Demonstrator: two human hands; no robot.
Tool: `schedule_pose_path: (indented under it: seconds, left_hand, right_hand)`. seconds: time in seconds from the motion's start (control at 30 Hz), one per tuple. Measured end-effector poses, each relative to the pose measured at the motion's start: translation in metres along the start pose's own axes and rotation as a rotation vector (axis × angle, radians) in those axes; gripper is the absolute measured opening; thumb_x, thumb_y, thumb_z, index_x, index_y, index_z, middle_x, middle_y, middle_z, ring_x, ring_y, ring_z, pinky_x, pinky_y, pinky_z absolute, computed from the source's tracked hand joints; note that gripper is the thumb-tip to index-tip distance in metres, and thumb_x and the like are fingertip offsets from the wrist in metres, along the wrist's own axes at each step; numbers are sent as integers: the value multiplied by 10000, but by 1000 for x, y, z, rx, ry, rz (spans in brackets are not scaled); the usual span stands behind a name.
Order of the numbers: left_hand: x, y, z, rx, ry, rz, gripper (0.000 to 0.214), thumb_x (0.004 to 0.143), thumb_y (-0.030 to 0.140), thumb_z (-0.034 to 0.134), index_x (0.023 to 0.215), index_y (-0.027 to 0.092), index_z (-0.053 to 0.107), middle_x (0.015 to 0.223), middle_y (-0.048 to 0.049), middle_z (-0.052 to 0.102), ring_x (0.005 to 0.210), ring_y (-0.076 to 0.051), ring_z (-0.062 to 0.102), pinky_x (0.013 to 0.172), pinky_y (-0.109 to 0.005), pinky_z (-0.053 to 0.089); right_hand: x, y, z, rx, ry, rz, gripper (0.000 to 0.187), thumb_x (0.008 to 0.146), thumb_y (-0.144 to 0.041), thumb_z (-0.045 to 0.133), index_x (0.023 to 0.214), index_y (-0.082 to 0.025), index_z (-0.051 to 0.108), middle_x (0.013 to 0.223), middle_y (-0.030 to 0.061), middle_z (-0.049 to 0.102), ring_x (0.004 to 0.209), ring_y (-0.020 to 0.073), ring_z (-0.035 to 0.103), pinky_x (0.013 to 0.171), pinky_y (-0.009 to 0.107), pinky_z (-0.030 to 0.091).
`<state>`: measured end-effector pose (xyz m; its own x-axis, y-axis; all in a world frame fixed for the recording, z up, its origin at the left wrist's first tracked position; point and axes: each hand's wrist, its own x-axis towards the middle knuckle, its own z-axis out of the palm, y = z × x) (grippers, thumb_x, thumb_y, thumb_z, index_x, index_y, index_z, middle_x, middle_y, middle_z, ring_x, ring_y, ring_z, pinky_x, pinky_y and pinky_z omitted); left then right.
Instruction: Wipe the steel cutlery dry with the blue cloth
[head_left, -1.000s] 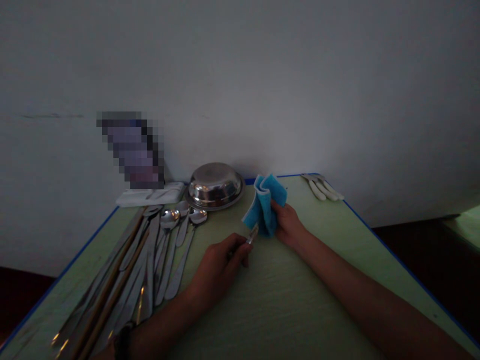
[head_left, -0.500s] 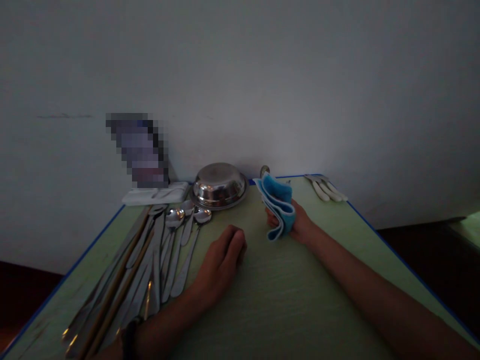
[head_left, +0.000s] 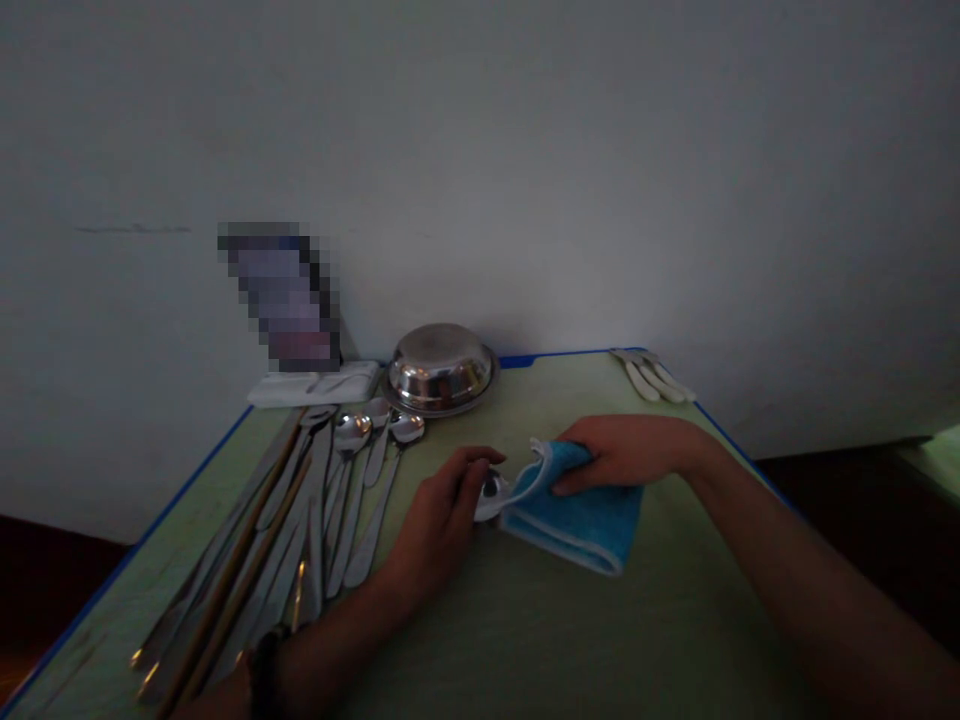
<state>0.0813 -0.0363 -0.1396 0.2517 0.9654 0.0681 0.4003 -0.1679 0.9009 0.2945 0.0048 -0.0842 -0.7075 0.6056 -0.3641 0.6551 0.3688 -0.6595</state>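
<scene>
Head view, spoon (shiny), bowl end in left grip

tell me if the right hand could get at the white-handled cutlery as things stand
Probably yes: the white-handled cutlery lies beyond the right hand, and I see nothing standing between them. Its grip is on the blue cloth, though, so it would likely need to let go first.

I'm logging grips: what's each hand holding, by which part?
The left hand holds a spoon by its bowl; the right hand holds a blue cloth near its upper edge.
</scene>
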Motion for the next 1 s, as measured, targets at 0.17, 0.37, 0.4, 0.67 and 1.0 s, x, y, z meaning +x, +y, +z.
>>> schedule_pose_path:
  seconds: [0.17,0.37,0.4,0.67,1.0]
  left_hand:
    - [0,-1,0,-36,64,-6,233,869,346,357,865,185,524,645,25,545,535,-116,524,503,-217,400]
    - [-1,1,1,20,56,24,221,876,306,340,829,190,522,670,14,548,592,-130,514,535,-217,396]
    - [-2,1,1,12,47,17,218,876,307,336,830,191,515,674,14,548,593,-132,515,531,-218,397]
    - [-4,1,2,44,-12,59,189,875,281,338,844,192,502,687,12,555,624,-140,521,581,-238,394]
    - [-4,0,-1,-199,94,-59,207,881,363,334,920,208,466,689,33,500,588,-106,496,514,-209,399]
  right_hand:
    - [-31,13,-21,135,1,113,267,717,-401,559,729,-150,651,622,4,612,520,89,517,457,172,389]
    - [-27,10,-17,125,12,146,283,717,-413,553,678,-146,641,591,6,585,479,81,488,425,174,364]
    - [-21,8,-13,93,6,118,303,734,-426,531,677,-146,631,584,-3,571,478,76,477,426,172,356]
    - [5,-5,3,-27,-8,-23,304,768,-415,490,697,-147,615,562,-27,505,491,68,437,440,172,328]
    - [-26,13,-21,137,115,131,309,716,-449,556,725,-150,633,657,17,620,538,95,546,443,165,396]
